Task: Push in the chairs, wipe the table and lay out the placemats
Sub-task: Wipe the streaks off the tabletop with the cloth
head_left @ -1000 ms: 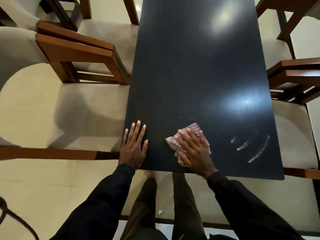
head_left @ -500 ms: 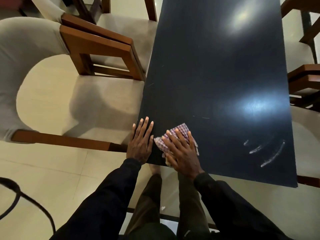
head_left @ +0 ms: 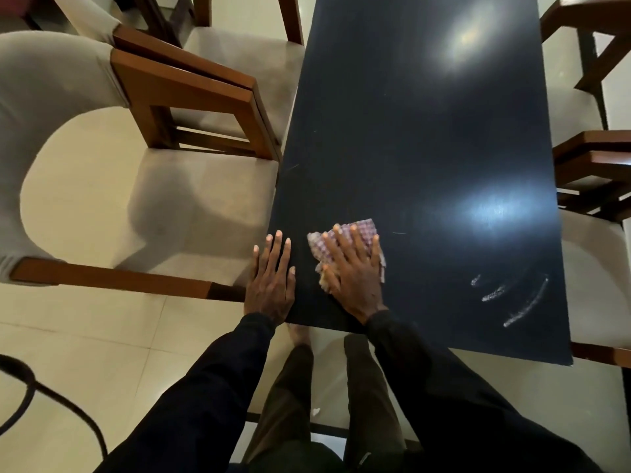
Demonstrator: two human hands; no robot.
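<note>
Pressing the checked cloth (head_left: 363,230) flat under the straight, spread fingers of the right hand (head_left: 353,273), close to the near-left corner of the table (head_left: 409,131). Bracing just beside with the left hand (head_left: 271,285), flat and holding nothing. Mid-wipe, apparently. Next, probably: sweep right across the pale streaks (head_left: 519,302) with even pressure.

Checked pink-white cloth (head_left: 362,233), black table (head_left: 426,131)

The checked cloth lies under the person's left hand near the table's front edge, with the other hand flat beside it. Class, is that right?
Not quite: the head view shows the checked cloth under the right hand, with the left hand flat beside it on the table.
</note>
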